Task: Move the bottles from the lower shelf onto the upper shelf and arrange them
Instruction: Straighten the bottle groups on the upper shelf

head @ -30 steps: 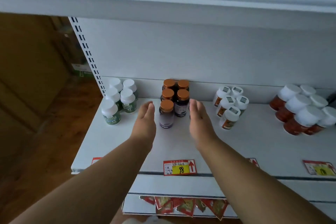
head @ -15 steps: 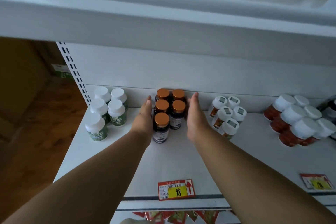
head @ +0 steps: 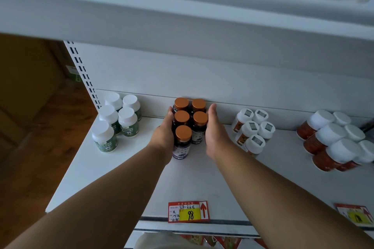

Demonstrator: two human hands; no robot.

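Both flat hands flank five orange-capped bottles (head: 187, 125).

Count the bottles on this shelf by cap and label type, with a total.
Orange-capped dark bottles, between the left hand and right hand: 5
White-capped green-label bottles: 5
White-capped orange-label bottles: 5
White-capped red jars: at least 7, partly hidden
Total: at least 22
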